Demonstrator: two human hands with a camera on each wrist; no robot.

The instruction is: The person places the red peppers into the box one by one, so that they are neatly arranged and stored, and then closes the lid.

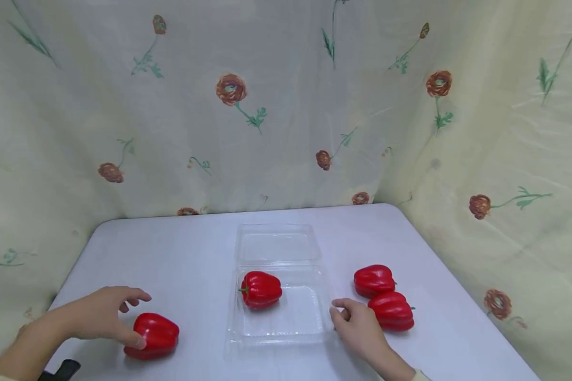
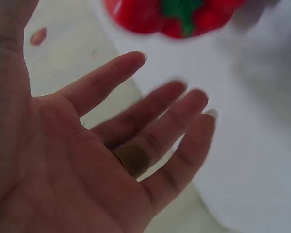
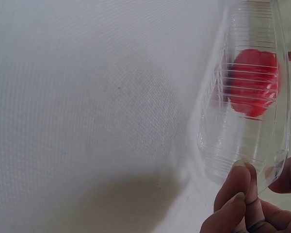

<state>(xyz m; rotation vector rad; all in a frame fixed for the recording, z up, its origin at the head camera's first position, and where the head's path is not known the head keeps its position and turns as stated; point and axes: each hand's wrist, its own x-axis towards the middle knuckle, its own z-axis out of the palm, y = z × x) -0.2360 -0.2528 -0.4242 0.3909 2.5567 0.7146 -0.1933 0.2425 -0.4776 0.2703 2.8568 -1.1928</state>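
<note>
In the head view my left hand hovers at the left with its fingers spread beside and over a red bell pepper. Its thumb overlaps that pepper's left side. The left wrist view shows the bare palm, a ring on one finger, and the pepper's green stem beyond the fingertips. A clear plastic container lies opened flat at the centre, with one red bell pepper in its left part. My right hand is at the container's right side; its curled fingers pinch the rim.
Two more red bell peppers, one farther and one nearer, lie touching at the right of my right hand. The container's lid points toward the back of the white table. Flowered cloth hangs around the table.
</note>
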